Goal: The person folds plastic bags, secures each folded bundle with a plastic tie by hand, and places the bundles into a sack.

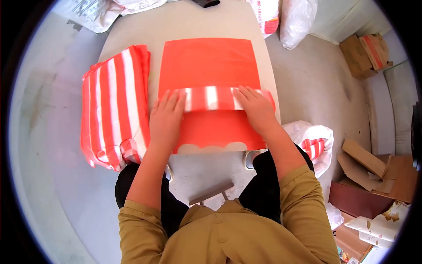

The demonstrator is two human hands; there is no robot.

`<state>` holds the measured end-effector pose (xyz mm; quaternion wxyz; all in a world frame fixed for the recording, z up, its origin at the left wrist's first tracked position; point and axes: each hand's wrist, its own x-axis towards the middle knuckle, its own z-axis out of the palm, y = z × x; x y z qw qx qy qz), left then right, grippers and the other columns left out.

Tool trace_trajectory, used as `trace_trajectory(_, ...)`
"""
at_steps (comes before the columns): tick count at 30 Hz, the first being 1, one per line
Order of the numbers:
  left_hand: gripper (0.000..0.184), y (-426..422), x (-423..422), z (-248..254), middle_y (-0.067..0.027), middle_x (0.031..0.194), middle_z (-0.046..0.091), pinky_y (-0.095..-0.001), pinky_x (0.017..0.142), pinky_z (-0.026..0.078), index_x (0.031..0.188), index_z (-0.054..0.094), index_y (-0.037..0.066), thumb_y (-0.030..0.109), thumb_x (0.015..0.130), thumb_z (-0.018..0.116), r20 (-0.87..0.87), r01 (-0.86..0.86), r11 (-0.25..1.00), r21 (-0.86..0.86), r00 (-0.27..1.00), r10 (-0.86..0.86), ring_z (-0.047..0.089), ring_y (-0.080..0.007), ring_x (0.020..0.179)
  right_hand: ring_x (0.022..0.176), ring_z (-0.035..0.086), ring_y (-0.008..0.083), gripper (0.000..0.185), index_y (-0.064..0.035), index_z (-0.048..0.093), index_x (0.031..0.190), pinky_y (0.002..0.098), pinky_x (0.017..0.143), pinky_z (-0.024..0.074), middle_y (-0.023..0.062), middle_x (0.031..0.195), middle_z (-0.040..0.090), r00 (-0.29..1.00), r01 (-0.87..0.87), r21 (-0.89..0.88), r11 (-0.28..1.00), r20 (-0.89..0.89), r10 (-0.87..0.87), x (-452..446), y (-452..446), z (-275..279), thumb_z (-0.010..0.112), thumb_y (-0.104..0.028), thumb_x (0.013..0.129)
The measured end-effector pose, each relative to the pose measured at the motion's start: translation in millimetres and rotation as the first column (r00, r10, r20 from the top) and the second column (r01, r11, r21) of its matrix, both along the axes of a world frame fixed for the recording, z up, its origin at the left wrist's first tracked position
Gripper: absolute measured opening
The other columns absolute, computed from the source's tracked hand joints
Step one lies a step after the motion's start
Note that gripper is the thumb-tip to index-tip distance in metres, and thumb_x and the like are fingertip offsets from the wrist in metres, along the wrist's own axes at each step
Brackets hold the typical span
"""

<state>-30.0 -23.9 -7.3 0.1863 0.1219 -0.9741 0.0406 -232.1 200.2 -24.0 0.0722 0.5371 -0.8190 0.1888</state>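
On the table in front of me lies a flat red sheet (211,61) with a scalloped near edge. Across its middle runs a folded red-and-white striped strip (212,97). My left hand (168,115) rests flat on the strip's left end, fingers stretched out and pointing away from me. At the strip's right end my right hand (256,107) also lies flat, fingers extended and slightly blurred. Left of the sheet sits a thick stack of striped red-and-white pieces (112,99), partly hanging over the table's near left edge.
The pale table (184,20) has a dark object (206,2) at its far edge. A white sack (303,130) holding striped pieces stands right of my leg. Cardboard boxes (365,55) and opened cartons (365,165) are on the right; a white bag (298,20) stands behind.
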Motion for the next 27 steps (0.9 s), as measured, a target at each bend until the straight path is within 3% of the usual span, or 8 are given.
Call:
trace_trajectory(1,0.046,-6.9,2.9,-7.1,-0.0139,0.132,0.066,-0.0522,0.114,0.041,0.135,0.06,0.006,0.007,0.089,0.063,0.005,-0.098,0.995,0.017,0.995,0.098,0.057,-0.0336,0.132,0.129,0.058,0.0343,0.05,-0.0078,0.059,0.135,0.0431,0.103,0.0513,0.0142,0.137,0.063,1.0,0.017,0.108,0.994,-0.006,-0.016,-1.0,0.9,-0.9,0.055,0.004,0.087)
trace_trajectory(4,0.037,-30.3,22.3,-11.1,-0.0144,0.12,0.069,-0.0492,0.108,0.046,0.123,0.066,0.004,0.003,0.086,0.061,0.031,-0.15,0.983,0.102,0.989,0.148,0.061,-0.0349,0.124,0.132,0.054,0.0353,0.055,-0.0073,0.058,0.136,0.0445,0.107,0.0484,0.0149,0.14,0.06,1.0,-0.012,0.116,0.993,0.016,0.01,-0.4,0.3,3.1,0.063,0.002,0.082)
trace_trajectory(7,0.019,-38.5,28.8,-9.7,-0.0143,0.104,0.069,-0.0466,0.096,0.05,0.099,0.068,0.002,0.0,0.081,0.061,0.066,-0.142,0.963,0.229,0.989,0.13,0.064,-0.0353,0.108,0.122,0.056,0.0339,0.047,-0.006,0.06,0.127,0.0477,0.1,0.0472,0.014,0.126,0.061,0.994,-0.107,0.003,0.994,-0.035,0.107,5.9,-3.4,11.5,0.069,-0.004,0.081)
trace_trajectory(10,0.004,-43.0,26.5,-21.7,-0.0129,0.093,0.066,-0.0445,0.086,0.052,0.081,0.062,0.003,0.0,0.079,0.06,-0.002,-0.08,0.984,0.159,0.997,0.082,0.063,-0.0344,0.094,0.136,0.049,0.0359,0.057,-0.0076,0.06,0.135,0.0472,0.112,0.0436,0.0137,0.147,0.054,0.993,-0.102,0.076,0.992,0.061,0.098,12.5,-7.2,13.0,0.075,-0.01,0.081)
trace_trajectory(13,0.004,-44.5,23.0,-22.3,-0.0125,0.089,0.063,-0.0448,0.081,0.051,0.081,0.058,0.004,0.001,0.08,0.06,-0.019,-0.076,0.993,0.087,0.997,0.078,0.062,-0.0343,0.088,0.136,0.049,0.0361,0.055,-0.0086,0.06,0.135,0.0478,0.111,0.0434,0.0139,0.145,0.056,0.981,-0.148,0.009,0.989,0.126,0.146,17.3,-14.4,12.9,0.077,-0.015,0.083)
trace_trajectory(16,0.005,-34.3,15.8,-15.3,-0.011,0.086,0.062,-0.0457,0.078,0.05,0.084,0.058,0.005,0.002,0.08,0.061,0.003,-0.169,0.952,0.254,0.985,0.174,0.061,-0.0337,0.086,0.128,0.057,0.0354,0.052,-0.0075,0.06,0.135,0.0452,0.105,0.0496,0.0143,0.138,0.061,0.96,-0.227,-0.077,0.971,0.153,0.236,27.5,-23.6,16.4,0.076,-0.015,0.086)
trace_trajectory(22,0.013,19.2,5.2,0.0,-0.0099,0.081,0.063,-0.0439,0.066,0.05,0.092,0.06,0.007,0.005,0.08,0.063,-0.235,0.279,0.917,0.286,0.948,-0.215,0.061,-0.0315,0.078,0.102,0.07,0.034,0.036,-0.0065,0.065,0.128,0.0393,0.083,0.0579,0.0149,0.123,0.068,0.743,-0.147,-0.346,0.926,0.579,0.335,77.1,-44.5,23.3,0.07,-0.008,0.093)
trace_trajectory(27,0.009,35.6,-6.3,7.7,-0.0099,0.079,0.064,-0.0444,0.063,0.051,0.093,0.064,0.006,0.01,0.086,0.069,-0.251,0.228,0.894,0.386,0.958,-0.136,0.064,-0.0316,0.075,0.091,0.068,0.0357,0.019,-0.007,0.07,0.115,0.0414,0.076,0.0557,0.0137,0.102,0.071,0.874,-0.17,-0.096,0.981,0.445,0.195,49.3,-37.6,20.5,0.061,-0.011,0.098)
